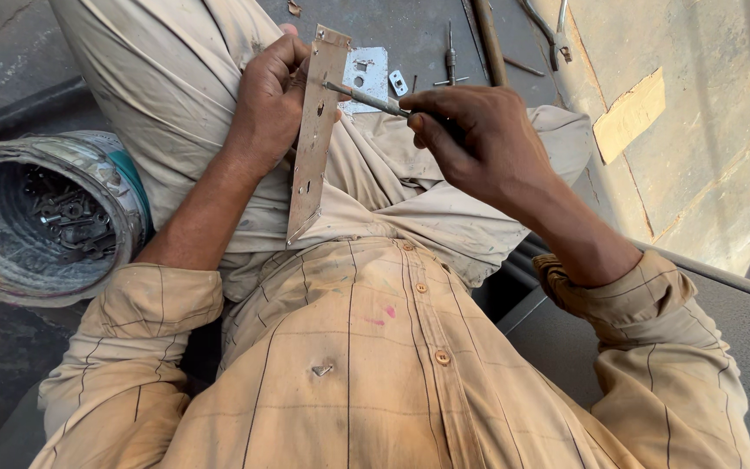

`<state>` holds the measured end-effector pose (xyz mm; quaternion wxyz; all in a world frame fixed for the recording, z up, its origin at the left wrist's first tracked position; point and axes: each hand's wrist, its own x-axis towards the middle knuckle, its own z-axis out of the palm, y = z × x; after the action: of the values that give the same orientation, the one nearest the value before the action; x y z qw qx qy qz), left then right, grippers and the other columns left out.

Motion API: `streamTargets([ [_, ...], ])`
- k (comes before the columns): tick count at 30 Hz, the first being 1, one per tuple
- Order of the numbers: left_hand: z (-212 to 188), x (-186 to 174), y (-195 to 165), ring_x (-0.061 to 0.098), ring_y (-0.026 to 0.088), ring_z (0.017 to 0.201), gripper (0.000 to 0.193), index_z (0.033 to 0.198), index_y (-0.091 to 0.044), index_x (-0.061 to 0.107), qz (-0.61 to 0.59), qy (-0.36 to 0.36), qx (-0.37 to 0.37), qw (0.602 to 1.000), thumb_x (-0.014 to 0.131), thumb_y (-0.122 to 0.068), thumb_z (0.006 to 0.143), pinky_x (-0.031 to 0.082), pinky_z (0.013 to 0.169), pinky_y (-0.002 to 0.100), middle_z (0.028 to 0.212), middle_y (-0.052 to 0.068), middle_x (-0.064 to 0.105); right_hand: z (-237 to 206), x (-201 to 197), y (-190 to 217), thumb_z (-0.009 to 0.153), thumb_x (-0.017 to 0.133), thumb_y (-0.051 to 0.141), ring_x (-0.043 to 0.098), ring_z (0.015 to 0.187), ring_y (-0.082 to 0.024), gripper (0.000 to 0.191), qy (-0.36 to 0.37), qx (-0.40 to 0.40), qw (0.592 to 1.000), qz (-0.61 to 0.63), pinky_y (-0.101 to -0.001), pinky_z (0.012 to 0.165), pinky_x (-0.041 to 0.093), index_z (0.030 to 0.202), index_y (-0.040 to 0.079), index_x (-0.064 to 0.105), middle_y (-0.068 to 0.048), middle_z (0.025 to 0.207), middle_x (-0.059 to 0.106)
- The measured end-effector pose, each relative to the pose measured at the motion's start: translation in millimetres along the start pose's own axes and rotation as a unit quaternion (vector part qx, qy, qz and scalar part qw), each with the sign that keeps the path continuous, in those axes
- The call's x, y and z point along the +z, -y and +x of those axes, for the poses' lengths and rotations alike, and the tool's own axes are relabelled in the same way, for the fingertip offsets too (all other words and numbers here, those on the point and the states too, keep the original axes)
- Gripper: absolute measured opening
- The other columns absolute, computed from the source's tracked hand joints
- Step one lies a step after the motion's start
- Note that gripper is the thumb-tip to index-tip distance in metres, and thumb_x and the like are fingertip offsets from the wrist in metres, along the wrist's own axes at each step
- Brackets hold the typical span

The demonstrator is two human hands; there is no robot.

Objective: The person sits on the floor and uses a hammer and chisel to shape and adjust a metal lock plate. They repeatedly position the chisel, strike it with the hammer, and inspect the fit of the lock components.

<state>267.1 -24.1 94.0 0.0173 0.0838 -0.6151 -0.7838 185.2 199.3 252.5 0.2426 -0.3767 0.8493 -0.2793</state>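
My left hand [269, 102] grips a long, narrow metal plate [314, 139] with small holes, held upright on edge above my lap. My right hand [479, 139] is closed around a screwdriver [366, 98]. The screwdriver's thin shaft runs left and its tip touches the upper part of the plate's face. The handle is hidden inside my fist. Both hands hover over my beige trousers.
A round metal bucket [123, 187] with several small metal parts inside stands at the left. On the dark floor ahead lie a silvery lock plate [366, 74], a small white piece [398, 82], a drill bit [450, 56], a rod [488, 39] and pliers [553, 30].
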Motion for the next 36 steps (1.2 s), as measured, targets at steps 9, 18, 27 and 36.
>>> streamTargets([
  [9,0,1,-6,0.074,0.012,0.09,0.015,0.1,-0.005,0.059,0.075,0.007,0.066,0.995,0.053,0.002,0.111,0.06,0.089,0.03,0.1,0.007,0.078,22,-3,-20,0.11,0.051,0.021,0.047,0.045,-0.009,0.029,0.123,0.189,0.928,0.296,-0.0289,0.041,0.037,0.119,0.003,0.071,-0.007,0.073,0.071],
  [18,0,0,-2,0.065,0.008,0.084,0.016,0.101,-0.004,0.062,0.095,0.016,0.083,0.992,0.055,0.006,0.111,0.057,0.098,0.028,0.092,0.006,0.071,11,-4,-38,0.104,0.067,0.023,0.05,0.048,-0.013,0.027,0.052,-0.217,0.92,-0.321,-0.0302,0.041,0.038,0.128,0.011,0.074,-0.002,0.069,0.062],
  [27,1,0,-12,0.065,0.004,0.08,0.014,0.096,-0.007,0.063,0.064,0.016,-0.009,0.998,0.056,0.004,0.103,0.047,0.113,0.035,0.089,-0.001,0.074,31,-5,-39,0.113,0.06,0.026,0.049,0.053,-0.004,0.025,0.147,0.106,0.977,0.111,-0.0284,0.049,0.039,0.106,0.007,0.075,0.004,0.074,0.071],
  [36,5,9,-28,0.068,0.006,0.085,0.019,0.094,-0.004,0.066,0.134,0.036,0.04,0.99,0.052,0.004,0.103,0.013,0.135,0.041,0.097,0.006,0.078,9,-7,-25,0.096,0.069,0.019,0.062,0.071,-0.019,0.021,0.009,-0.178,0.958,-0.226,-0.0368,0.06,0.049,0.109,0.002,0.071,-0.007,0.083,0.064],
])
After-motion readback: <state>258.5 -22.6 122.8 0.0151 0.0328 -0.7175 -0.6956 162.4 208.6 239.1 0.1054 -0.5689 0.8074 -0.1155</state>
